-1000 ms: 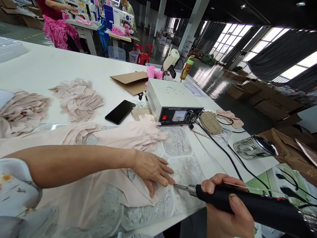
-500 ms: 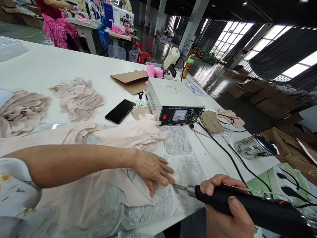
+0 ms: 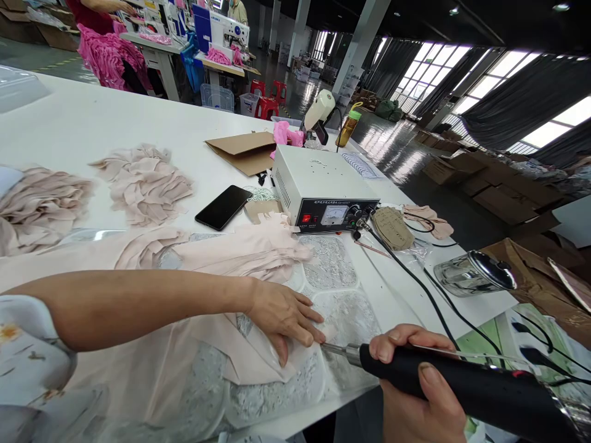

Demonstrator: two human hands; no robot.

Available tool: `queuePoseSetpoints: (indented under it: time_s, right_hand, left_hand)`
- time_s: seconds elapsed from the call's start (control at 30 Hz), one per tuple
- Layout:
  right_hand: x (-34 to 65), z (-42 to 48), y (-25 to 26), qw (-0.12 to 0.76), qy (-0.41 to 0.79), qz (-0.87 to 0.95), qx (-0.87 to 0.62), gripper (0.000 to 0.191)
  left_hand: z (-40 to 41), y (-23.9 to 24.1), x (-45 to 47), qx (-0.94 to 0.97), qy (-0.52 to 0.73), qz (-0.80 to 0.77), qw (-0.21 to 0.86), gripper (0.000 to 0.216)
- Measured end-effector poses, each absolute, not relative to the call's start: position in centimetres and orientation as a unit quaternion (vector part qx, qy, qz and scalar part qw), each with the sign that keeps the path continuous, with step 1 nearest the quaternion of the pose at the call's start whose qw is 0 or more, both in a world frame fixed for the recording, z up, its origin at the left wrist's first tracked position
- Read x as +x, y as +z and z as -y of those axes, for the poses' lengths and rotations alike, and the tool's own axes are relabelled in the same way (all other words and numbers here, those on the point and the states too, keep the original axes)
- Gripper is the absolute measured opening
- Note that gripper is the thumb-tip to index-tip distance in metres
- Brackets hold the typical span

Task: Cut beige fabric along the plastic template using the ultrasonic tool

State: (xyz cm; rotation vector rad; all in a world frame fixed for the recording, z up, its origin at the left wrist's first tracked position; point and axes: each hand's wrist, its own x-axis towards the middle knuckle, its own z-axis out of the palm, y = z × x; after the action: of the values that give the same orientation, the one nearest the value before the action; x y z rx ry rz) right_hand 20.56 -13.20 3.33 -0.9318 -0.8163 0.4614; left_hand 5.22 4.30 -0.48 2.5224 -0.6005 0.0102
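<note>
My left hand lies flat with fingers spread on a pale pink fabric piece, pressing it onto a scratched clear work plate. My right hand is wrapped round a black hand-held tool; its metal tip touches the fabric edge right beside my left fingertips. A black cable runs from the tool side up to a white control box with a meter and a red switch.
Heaps of pink fabric pieces lie at the left. A black phone, cardboard, a steel pot lid and a bottle stand around the box. People work at sewing machines behind. The table edge runs close to my right hand.
The tool and my right hand have slid slightly left, towards the fabric. My left hand has stayed in place.
</note>
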Motion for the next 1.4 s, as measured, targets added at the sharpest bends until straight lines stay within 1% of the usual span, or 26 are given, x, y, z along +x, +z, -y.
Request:
queuePoseSetpoints:
  time_s: [0.07, 0.2, 0.33, 0.57, 0.7, 0.87, 1.03, 1.13, 1.27, 1.4]
  right_hand:
    - [20.6, 13.2, 3.4, 0.789, 0.213, 0.379, -0.434, 0.013]
    - [20.6, 13.1, 3.4, 0.79, 0.208, 0.375, -0.438, 0.015]
    - [20.5, 13.2, 3.4, 0.79, 0.211, 0.368, -0.442, 0.017]
    - [20.7, 13.4, 3.3, 0.781, 0.215, 0.386, -0.441, 0.014]
    - [20.9, 13.3, 3.1, 0.777, 0.215, 0.393, -0.443, 0.012]
    - [20.8, 13.2, 3.4, 0.778, 0.212, 0.391, -0.443, 0.008]
    - [20.4, 13.3, 3.8, 0.789, 0.219, 0.37, -0.438, 0.011]
    - [19.9, 13.6, 3.9, 0.788, 0.23, 0.365, -0.438, 0.012]
    - [19.5, 13.9, 3.8, 0.782, 0.243, 0.365, -0.443, 0.012]
    - [19.4, 13.7, 3.7, 0.775, 0.25, 0.382, -0.436, 0.012]
  left_hand:
    - [-4.3, -0.4, 5.2, 0.94, 0.0, 0.226, 0.256, 0.021]
    - [-4.4, -0.5, 5.1, 0.94, 0.034, 0.254, 0.224, 0.022]
    - [-4.5, -0.7, 5.2, 0.936, 0.057, 0.261, 0.231, 0.019]
    - [-4.3, -0.5, 5.2, 0.928, -0.012, 0.218, 0.3, 0.015]
    - [-4.4, -0.4, 5.1, 0.917, 0.011, 0.208, 0.34, 0.015]
    - [-4.4, -0.3, 5.2, 0.899, 0.026, 0.208, 0.385, 0.025]
    - [-4.3, -0.2, 5.2, 0.87, 0.023, 0.163, 0.465, 0.034]
    - [-4.2, -0.3, 5.1, 0.857, 0.023, 0.158, 0.49, 0.037]
    - [-4.3, -0.5, 5.1, 0.862, 0.026, 0.178, 0.474, 0.033]
    - [-4.4, -0.7, 5.0, 0.887, 0.043, 0.197, 0.415, 0.022]
